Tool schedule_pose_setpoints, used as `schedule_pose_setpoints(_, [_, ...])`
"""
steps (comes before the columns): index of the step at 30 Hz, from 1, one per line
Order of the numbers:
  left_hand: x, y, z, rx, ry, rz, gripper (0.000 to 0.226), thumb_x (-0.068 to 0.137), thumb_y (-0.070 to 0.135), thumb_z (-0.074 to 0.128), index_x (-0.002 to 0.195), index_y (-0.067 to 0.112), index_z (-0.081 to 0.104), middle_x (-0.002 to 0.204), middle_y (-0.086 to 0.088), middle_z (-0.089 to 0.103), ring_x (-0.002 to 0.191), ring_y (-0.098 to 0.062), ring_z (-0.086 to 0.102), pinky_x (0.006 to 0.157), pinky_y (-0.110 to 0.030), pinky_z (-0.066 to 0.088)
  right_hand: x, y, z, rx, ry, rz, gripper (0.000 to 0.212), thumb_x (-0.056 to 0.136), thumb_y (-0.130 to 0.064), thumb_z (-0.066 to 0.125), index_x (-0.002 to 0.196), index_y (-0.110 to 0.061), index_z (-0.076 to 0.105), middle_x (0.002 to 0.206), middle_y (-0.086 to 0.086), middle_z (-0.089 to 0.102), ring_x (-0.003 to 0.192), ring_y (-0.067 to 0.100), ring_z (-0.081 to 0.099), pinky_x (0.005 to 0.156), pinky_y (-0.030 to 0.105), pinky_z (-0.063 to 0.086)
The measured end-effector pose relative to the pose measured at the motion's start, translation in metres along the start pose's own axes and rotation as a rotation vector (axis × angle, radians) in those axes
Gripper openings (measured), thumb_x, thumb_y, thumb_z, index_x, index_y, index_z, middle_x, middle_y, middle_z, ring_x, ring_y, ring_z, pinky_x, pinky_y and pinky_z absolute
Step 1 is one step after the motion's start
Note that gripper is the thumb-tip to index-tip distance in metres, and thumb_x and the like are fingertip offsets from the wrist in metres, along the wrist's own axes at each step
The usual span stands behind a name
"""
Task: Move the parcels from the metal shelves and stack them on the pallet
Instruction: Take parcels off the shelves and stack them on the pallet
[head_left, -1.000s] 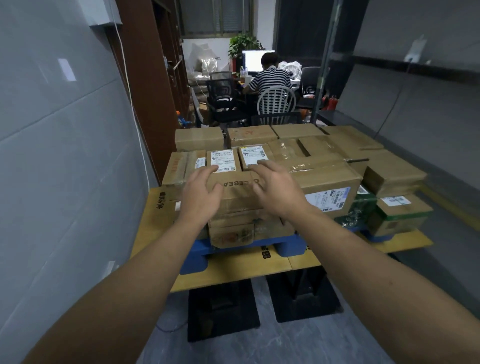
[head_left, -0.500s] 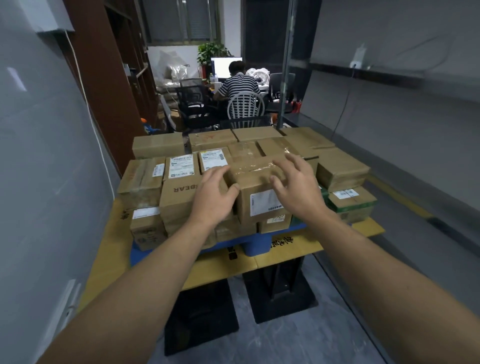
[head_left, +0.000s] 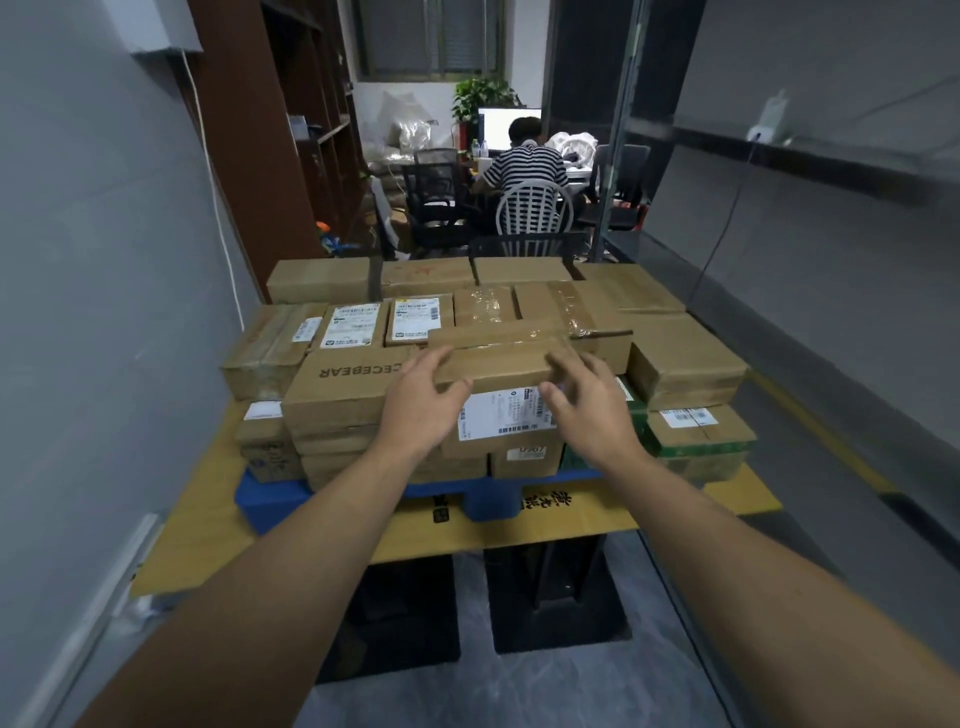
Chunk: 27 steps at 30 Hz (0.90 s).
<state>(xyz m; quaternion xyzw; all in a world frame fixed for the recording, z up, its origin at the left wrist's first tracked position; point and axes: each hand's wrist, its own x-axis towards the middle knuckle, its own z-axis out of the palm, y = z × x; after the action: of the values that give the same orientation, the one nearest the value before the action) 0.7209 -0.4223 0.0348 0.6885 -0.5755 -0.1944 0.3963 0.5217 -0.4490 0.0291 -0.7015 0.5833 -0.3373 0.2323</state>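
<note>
Cardboard parcel (head_left: 498, 364) sits front-centre atop the stack (head_left: 343, 400) on the blue pallet (head_left: 270, 499), long axis left to right — left hand (head_left: 421, 405) and right hand (head_left: 587, 405) rest at either end, equally near, fingers spread loosely; motion blur makes pressing rather than gripping only probable.

Left hand (head_left: 422, 408), right hand (head_left: 589, 402) outstretched, uncurled.

Dim, flat indoor light; the brightest spot is the glowing monitor (head_left: 508, 127) far back. Tape (head_left: 574, 317) on the boxes glints. Walls bow at the edges, and the right hand (head_left: 587, 402) blurs slightly.
</note>
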Motion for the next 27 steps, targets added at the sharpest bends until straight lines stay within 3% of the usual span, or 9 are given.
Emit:
schedule_pose_setpoints(4, [0.002, 0.002, 0.001, -0.003, 0.04, -0.028, 0.055, 0.098, 0.036, 0.062, 0.149, 0.029, 0.045, 0.153, 0.001, 0.045, 0.14, -0.021, 0.042, 0.113, -0.049, 0.041, 0.006, 0.003, 0.003, 0.013, -0.013, -0.038, 0.049, 0.101, -0.035, 0.057, 0.149, -0.028, 0.046, 0.16, 0.002, 0.031, 0.147, 0.023, 0.03, 0.117, 0.04, 0.028])
schedule_pose_setpoints(11, [0.006, 0.005, 0.004, -0.004, 0.088, -0.046, 0.051, 0.099, 0.033, 0.062, 0.147, 0.024, 0.048, 0.15, 0.002, 0.047, 0.137, -0.019, 0.044, 0.112, -0.04, 0.04, 0.011, 0.011, 0.004, 0.041, -0.027, -0.078, 0.047, 0.1, -0.037, 0.057, 0.146, -0.028, 0.05, 0.155, 0.001, 0.036, 0.142, 0.021, 0.036, 0.115, 0.041, 0.034])
schedule_pose_setpoints(17, [0.007, 0.004, 0.005, 0.017, 0.123, -0.043, 0.049, 0.099, 0.031, 0.061, 0.146, 0.023, 0.049, 0.149, 0.002, 0.048, 0.136, -0.018, 0.044, 0.109, -0.037, 0.039, 0.012, 0.008, 0.008, 0.072, -0.029, -0.097, 0.047, 0.101, -0.035, 0.057, 0.146, -0.025, 0.051, 0.154, 0.003, 0.036, 0.141, 0.02, 0.036, 0.11, 0.031, 0.031])
schedule_pose_setpoints(22, [0.007, 0.001, 0.003, 0.022, 0.137, -0.039, 0.049, 0.099, 0.03, 0.062, 0.145, 0.022, 0.05, 0.149, 0.002, 0.047, 0.136, -0.017, 0.043, 0.109, -0.036, 0.04, 0.013, 0.008, 0.011, 0.077, -0.029, -0.101, 0.045, 0.101, -0.035, 0.057, 0.145, -0.025, 0.052, 0.152, 0.001, 0.038, 0.14, 0.019, 0.037, 0.104, 0.024, 0.026])
schedule_pose_setpoints(27, [0.009, 0.001, -0.001, 0.041, 0.084, -0.038, 0.053, 0.099, 0.031, 0.061, 0.149, 0.024, 0.045, 0.152, 0.003, 0.044, 0.139, -0.018, 0.042, 0.114, -0.046, 0.041, 0.014, 0.007, 0.012, 0.096, -0.021, -0.089, 0.045, 0.101, -0.034, 0.057, 0.145, -0.027, 0.052, 0.153, 0.001, 0.038, 0.14, 0.019, 0.037, 0.11, 0.032, 0.031])
